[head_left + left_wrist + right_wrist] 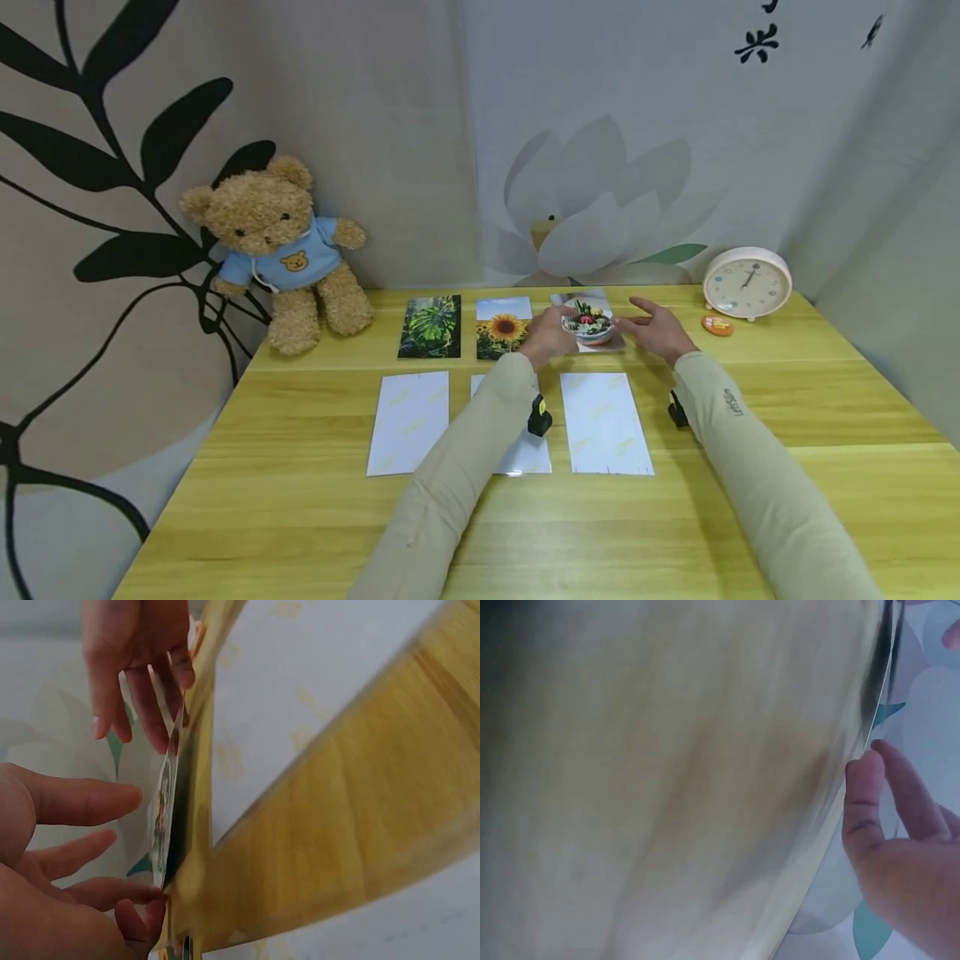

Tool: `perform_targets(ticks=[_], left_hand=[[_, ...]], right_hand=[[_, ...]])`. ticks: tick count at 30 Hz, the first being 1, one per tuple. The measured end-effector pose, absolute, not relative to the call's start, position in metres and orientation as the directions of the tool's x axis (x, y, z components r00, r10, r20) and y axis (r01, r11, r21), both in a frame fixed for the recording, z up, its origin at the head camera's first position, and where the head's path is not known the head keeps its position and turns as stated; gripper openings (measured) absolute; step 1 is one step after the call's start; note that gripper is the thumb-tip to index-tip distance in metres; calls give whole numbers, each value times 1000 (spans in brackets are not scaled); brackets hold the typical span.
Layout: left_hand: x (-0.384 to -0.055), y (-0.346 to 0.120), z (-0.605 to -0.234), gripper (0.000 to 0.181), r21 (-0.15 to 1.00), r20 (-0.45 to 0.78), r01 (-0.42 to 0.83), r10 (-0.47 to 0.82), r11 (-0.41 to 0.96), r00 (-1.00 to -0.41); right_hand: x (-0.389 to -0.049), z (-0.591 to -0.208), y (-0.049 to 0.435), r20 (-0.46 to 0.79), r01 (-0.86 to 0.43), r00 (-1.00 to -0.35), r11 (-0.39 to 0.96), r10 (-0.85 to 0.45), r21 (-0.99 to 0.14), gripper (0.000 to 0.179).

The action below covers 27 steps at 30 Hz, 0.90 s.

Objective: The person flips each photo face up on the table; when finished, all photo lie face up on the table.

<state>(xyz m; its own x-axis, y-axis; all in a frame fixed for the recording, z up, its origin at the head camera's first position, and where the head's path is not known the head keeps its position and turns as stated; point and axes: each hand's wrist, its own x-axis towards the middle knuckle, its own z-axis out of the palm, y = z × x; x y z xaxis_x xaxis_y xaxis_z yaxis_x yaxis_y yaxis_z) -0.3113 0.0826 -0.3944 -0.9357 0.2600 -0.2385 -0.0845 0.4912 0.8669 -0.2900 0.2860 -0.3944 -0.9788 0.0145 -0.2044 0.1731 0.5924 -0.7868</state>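
Note:
At the back of the table lies a photo card of a bowl of succulents (588,321). My left hand (551,337) is at its left edge and my right hand (660,329) is by its right edge. In the left wrist view, the left hand's lower fingers touch the near edge of the card (163,817), while its thumb and forefinger are stretched out. The right hand's fingers (142,686) hang fairly straight at the card's far end. From the right wrist, the right thumb (864,795) and forefinger are extended and slightly apart.
Left of the succulent card lie a sunflower card (503,327) and a green leaf card (430,327). Three white cards lie in front, one (607,423) at the right. A teddy bear (281,250) sits back left; a clock (747,283) and orange disc (717,325) are back right.

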Motion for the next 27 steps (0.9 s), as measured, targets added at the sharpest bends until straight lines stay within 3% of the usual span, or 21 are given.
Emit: perform_targets(ticks=[6,12,20,27], left_hand=[[-306,82,-394,69,804,-209,0,283,594,-936],[-301,57,-376,68,817,-181,68,365,573,-913],[-298,-34,-340,50,860,-197,40,404,508,-893],[-272,-128,-342,46,796,-229,36,356,604,-906]], right_hand=[[-292,-394,288,-287,212,-957,594,-33,-776,81],[-290,-390,294,-285,177,-954,602,-88,-778,83],[-276,-375,284,-235,71,-960,679,-152,-730,77],[-255,-368,248,-174,-57,-952,707,-251,-705,67]])
